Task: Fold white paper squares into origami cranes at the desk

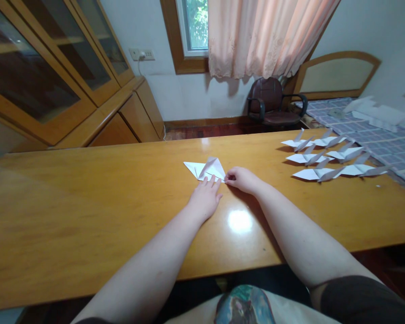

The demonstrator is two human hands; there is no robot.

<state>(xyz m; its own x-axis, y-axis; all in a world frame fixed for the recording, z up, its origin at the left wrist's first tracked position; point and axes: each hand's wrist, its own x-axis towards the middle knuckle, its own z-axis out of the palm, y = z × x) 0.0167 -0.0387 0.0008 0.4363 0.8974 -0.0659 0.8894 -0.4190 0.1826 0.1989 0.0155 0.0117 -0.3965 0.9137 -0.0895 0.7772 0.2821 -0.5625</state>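
Note:
A partly folded sheet of white paper (211, 168) lies on the wooden table in front of me, with one pointed end to the left and a raised flap in the middle. The fingers of my left hand (204, 198) are spread and rest on its near edge. At the paper's right end, my right hand (243, 180) has its fingertips pinched together on the corner. Several finished white paper cranes (313, 173) stand in rows on the table to the right.
The wooden table (87, 216) spans the view. Beyond it stand a glass-fronted cabinet (64, 90) at left, a dark armchair (272, 101) under the curtain (256, 40), and a bed (391, 144) at right. A tiny white scrap (378, 186) lies near the cranes.

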